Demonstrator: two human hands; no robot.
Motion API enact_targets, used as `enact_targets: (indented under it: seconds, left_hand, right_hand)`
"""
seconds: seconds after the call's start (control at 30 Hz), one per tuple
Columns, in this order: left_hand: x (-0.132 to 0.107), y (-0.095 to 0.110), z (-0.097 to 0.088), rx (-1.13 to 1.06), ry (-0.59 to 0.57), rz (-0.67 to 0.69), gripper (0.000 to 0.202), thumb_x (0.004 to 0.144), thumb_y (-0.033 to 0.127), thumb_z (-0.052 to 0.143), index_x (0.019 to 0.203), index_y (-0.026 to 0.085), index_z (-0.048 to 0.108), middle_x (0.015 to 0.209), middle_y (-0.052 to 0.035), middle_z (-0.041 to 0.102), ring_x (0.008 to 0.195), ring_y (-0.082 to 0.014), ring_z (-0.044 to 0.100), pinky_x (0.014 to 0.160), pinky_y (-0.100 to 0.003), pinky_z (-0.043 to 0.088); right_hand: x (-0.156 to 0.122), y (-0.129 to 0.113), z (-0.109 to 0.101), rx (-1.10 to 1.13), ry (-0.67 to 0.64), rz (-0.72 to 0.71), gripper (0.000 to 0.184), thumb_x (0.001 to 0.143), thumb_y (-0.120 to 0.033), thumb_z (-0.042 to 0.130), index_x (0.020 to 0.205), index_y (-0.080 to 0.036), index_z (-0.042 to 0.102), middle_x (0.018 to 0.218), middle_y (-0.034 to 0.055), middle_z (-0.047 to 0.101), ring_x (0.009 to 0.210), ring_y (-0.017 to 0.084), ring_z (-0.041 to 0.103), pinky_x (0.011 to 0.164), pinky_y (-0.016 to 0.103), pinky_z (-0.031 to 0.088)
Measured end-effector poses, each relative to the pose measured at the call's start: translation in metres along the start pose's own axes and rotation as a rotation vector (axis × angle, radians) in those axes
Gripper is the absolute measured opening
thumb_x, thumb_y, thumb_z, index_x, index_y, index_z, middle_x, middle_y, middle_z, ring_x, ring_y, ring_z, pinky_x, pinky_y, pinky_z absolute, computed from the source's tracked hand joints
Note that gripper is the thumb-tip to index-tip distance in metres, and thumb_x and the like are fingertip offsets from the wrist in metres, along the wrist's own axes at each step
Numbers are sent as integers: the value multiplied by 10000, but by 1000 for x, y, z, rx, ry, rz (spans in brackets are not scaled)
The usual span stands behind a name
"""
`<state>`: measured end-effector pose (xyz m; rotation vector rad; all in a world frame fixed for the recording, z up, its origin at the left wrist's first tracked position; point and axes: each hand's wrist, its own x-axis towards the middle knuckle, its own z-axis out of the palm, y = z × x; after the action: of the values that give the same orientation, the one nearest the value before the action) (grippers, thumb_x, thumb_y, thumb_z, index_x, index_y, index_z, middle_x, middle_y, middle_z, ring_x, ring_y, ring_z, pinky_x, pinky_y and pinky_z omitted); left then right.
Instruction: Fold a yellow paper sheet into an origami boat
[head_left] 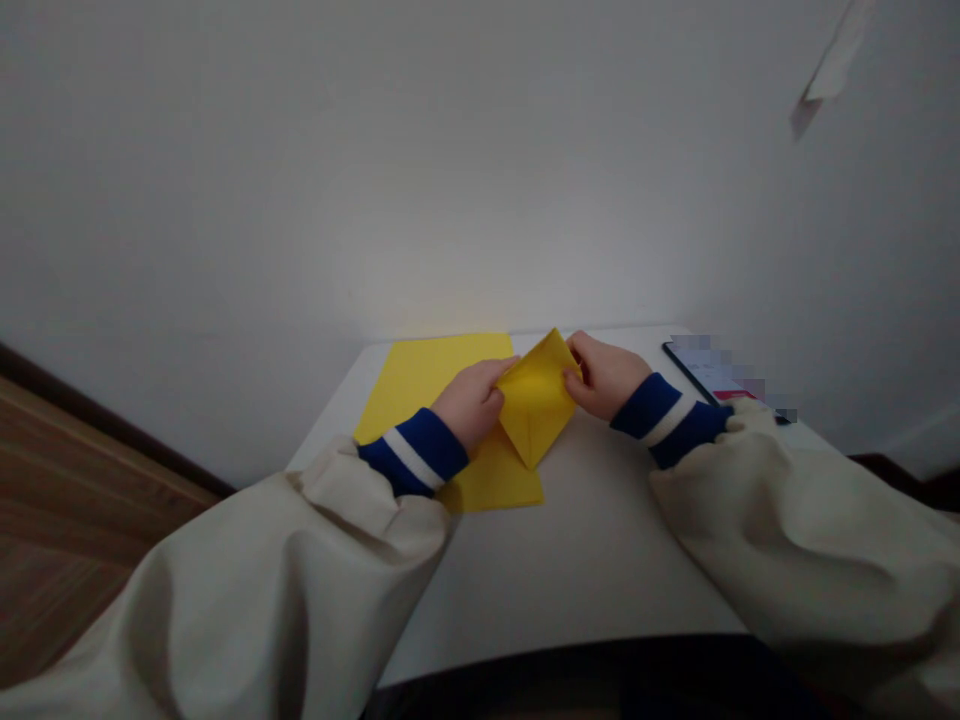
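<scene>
A folded piece of yellow paper [536,400], roughly diamond-shaped with a crease down its lower middle, is held up above the table. My left hand [472,400] pinches its left corner between thumb and fingers. On the opposite side, my right hand [604,375] grips the right edge, thumb toward me and fingers partly hidden behind the paper. Beneath my left hand and forearm lies a larger yellow sheet [427,370], flat on the table; part of it is covered by the hand, the sleeve and the folded piece.
The white table [592,560] stands against a pale wall [480,180]. A tablet or phone with a lit screen [712,370] lies at the table's right side, partly behind my right sleeve. Wooden furniture [67,520] is at the far left.
</scene>
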<state>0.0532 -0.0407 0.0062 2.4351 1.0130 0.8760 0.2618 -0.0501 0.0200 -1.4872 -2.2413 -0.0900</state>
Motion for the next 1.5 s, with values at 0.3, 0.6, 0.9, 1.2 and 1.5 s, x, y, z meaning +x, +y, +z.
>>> enact_targets:
  seconds: [0.3,0.6,0.9,1.2,1.5]
  left_hand:
    - [-12,-18,-5,561,-80,-19,426,814,163,441,1228,165,539,1149,-142,576,1040,-267,501,926,-442,369]
    - [-13,-17,-3,528,-306,9,597,772,173,427,1366,166,365,1398,-108,401,1287,-295,324,1044,-490,232]
    - [-8,1,-9,670,-572,-74,639,844,300,381,1419,86,201,1496,-139,157,1375,-257,142,1095,-477,139]
    - [-13,-5,2,613,-478,-27,727,858,572,353,1431,153,195,1494,-164,139,1374,-289,144,1090,-477,141]
    - [-14,-4,3,614,-444,5,780,828,629,356,1423,143,223,1486,-155,188,1359,-284,201,1088,-458,174]
  right_hand:
    - [0,12,9,27,-131,-310,204,667,-84,458,839,-189,489,863,46,526,725,144,476,646,246,366]
    - [-1,19,14,12,-188,-443,222,733,-111,477,921,-185,570,984,85,569,894,185,515,786,307,407]
    - [-3,20,18,24,-240,-492,347,647,-64,487,965,-176,566,998,76,617,947,201,524,850,342,412]
    - [0,18,26,151,-171,-458,377,618,8,445,930,-147,588,1064,98,632,1023,187,548,916,344,406]
    - [0,8,22,373,-159,148,153,735,-222,575,870,-173,627,810,50,671,700,145,614,698,291,501]
